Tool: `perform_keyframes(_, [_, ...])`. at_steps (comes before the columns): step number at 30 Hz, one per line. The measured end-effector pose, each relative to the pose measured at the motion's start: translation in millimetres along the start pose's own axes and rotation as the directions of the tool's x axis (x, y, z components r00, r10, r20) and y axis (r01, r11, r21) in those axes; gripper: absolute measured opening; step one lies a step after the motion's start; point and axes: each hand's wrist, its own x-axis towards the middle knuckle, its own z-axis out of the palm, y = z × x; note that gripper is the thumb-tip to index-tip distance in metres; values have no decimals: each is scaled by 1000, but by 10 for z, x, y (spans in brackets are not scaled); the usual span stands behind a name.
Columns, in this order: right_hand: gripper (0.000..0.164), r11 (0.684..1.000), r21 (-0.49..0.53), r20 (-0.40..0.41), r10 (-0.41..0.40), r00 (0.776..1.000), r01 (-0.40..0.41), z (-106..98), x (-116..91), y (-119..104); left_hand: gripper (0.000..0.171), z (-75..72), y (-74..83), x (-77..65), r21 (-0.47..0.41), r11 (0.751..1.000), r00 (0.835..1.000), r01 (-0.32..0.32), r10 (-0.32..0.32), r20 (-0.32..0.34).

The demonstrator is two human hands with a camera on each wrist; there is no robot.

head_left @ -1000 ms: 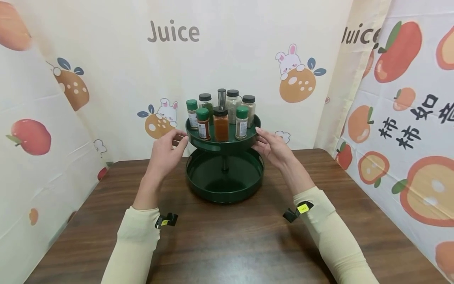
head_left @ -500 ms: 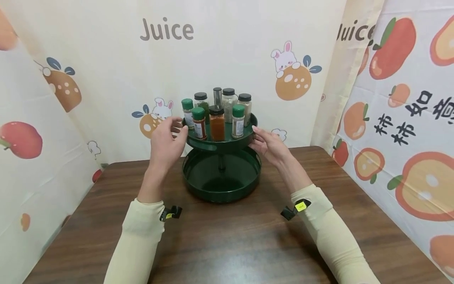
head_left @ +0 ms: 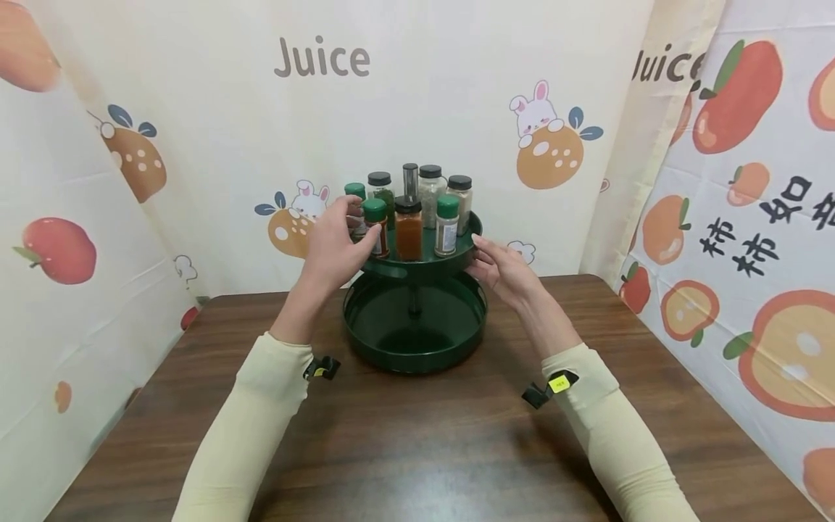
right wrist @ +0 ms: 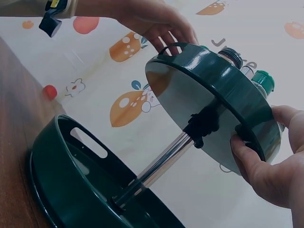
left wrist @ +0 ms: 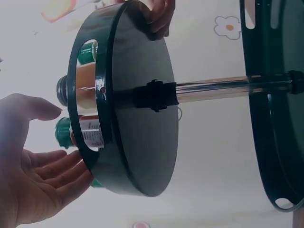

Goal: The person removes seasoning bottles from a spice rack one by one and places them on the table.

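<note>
A dark green two-tier rack stands on the table. Several spice jars fill its upper tray [head_left: 427,272], some green-capped, others black-capped. Over the tray's left side, my left hand [head_left: 339,243] has thumb and fingers spread around a green-capped jar of red spice [head_left: 375,210]. In the left wrist view, a gap shows between the thumb and that jar's green cap [left wrist: 62,132]. My right hand [head_left: 512,275] grips the upper tray's right rim. The right wrist view has my right hand [right wrist: 280,178] with one digit under the tray and another against its side.
Below, the lower tray [head_left: 414,360] joins the upper one by a metal post [left wrist: 213,89]. A black-capped jar of orange powder [head_left: 409,235] is beside the red spice jar. Printed curtains [head_left: 443,87] enclose the wooden table [head_left: 417,449].
My left hand has moved right and up from the tray's left rim to the green-capped jars. My right hand keeps its hold on the right rim.
</note>
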Motion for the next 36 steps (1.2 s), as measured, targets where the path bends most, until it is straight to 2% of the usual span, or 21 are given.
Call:
perform_keyframes(8, [69, 1000, 3, 3, -6, 1000, 6, -12, -4, 13, 56, 25, 56, 124, -9, 1000, 996, 21, -20, 87])
perform_keyframes(14, [69, 1000, -5, 7, -12, 1000, 12, -5, -11, 10, 58, 35, 34, 206, -33, 999, 988, 37, -32, 150])
perform_keyframes(19, [67, 1000, -8, 5, -18, 1000, 18, -8, -14, 11, 60, 37, 2, 272, -85, 992, 975, 93, -73, 210])
perform_keyframes(23, [65, 1000, -8, 1, -18, 1000, 18, -4, -10, 17, 59, 26, 7, 291, -95, 986, 965, 136, -110, 237])
perform_keyframes(28, [65, 1000, -1, -9, -25, 1000, 25, 1, -5, 25, 56, 22, 26, 289, -87, 984, 955, 157, -129, 268])
perform_keyframes(36, [65, 999, 6, -15, -32, 999, 32, -7, 7, 36, 51, 7, 22, 316, -75, 989, 960, 130, -107, 257])
